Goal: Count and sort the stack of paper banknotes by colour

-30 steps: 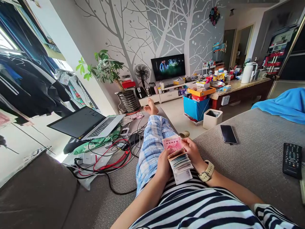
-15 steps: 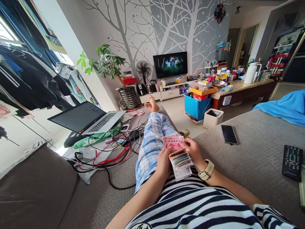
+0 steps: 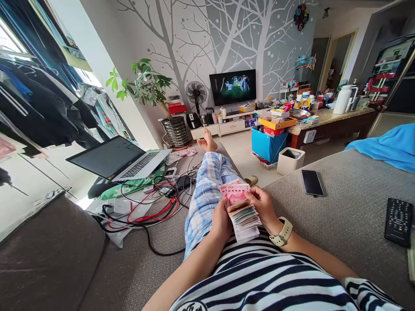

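Note:
A stack of banknotes [image 3: 244, 218] lies between my two hands above my lap, its edges fanned and folded over. Pink 100 notes [image 3: 236, 193] stick out at the far end, and pale notes hang from the near end. My left hand [image 3: 222, 220] is closed round the stack's left side. On the other side my right hand [image 3: 263, 207], with a pale watch [image 3: 281, 232] on its wrist, pinches the notes near the pink ones. My palms and some fingertips are hidden by the notes.
On the grey sofa [image 3: 292, 194], a phone [image 3: 312, 182] and a remote control [image 3: 398, 221] lie to my right. To my left are an open laptop [image 3: 139, 166] and tangled cables [image 3: 162, 203]. A white bin [image 3: 290, 162] stands on the floor beyond the sofa.
The pink notes show slightly more of their face, and the folded stack has shifted a little between my hands. Both hands keep their hold. The television picture has changed.

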{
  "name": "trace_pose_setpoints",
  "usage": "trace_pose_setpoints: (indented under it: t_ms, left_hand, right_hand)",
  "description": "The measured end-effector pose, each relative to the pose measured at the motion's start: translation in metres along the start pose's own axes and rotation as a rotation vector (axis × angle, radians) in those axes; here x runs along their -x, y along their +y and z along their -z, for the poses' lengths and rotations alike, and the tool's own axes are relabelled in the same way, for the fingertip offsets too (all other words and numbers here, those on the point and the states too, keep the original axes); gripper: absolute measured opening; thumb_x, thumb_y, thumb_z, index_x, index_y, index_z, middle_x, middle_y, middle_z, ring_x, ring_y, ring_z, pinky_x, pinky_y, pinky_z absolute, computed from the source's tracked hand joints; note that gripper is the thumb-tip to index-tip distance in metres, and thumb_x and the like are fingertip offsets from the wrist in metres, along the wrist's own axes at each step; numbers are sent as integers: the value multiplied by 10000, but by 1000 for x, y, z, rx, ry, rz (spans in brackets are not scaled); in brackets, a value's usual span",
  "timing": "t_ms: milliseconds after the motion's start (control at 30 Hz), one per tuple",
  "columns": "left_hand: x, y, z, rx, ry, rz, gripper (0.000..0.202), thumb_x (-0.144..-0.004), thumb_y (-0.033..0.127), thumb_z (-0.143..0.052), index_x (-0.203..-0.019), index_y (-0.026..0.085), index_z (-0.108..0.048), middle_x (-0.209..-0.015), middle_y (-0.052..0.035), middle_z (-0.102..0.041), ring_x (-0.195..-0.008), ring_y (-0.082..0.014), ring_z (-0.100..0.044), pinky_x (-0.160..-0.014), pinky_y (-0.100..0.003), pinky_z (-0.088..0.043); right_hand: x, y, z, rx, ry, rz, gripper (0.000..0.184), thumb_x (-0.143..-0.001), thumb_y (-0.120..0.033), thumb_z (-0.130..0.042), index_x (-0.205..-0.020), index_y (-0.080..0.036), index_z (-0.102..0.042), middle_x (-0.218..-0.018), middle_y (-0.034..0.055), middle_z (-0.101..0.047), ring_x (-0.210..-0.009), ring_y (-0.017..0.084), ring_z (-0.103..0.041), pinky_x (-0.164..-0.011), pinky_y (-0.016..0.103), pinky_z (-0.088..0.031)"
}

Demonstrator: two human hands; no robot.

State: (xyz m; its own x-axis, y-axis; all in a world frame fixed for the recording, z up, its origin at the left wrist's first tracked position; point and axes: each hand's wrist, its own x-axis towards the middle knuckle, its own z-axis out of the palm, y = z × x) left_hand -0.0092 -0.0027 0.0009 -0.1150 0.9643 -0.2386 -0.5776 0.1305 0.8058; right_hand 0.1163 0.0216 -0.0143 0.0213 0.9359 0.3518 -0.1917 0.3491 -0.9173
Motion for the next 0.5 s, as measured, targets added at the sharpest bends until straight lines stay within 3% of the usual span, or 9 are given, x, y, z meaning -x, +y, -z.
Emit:
trace_pose_setpoints:
  t_ms: [167,400,500]
  left_hand:
    - [4,5,-4,-31,35,-35,187,-795,313,-554,-678,174,-598,-678,-69,-655,-800,-288,-677,-712,-401,-533]
    - [-5,-1,4,-7,-24,-34,171,-792,251,-539,-735,147,-663,-748,-66,-704,-758,-252,-689,-726,-374,-553]
    - [-5,-2,4,-91,2,-175,150,-766,231,-576,-727,130,-681,-745,-77,-718,-700,-267,-696,-687,-411,-566]
  right_hand:
    - [4,-7,0,-50,-60,11,273,-786,-447,-647,-699,-197,-585,-617,-13,-524,-597,144,-456,-572,265,-387]
    - [5,-12,0,-88,-64,-2,271,-789,-446,-641,-698,-199,-580,-624,-17,-532,-594,143,-466,-576,264,-387]
    - [6,-11,0,-117,-67,-7,253,-792,-437,-644,-727,-200,-586,-648,-10,-548,-611,149,-482,-586,268,-396]
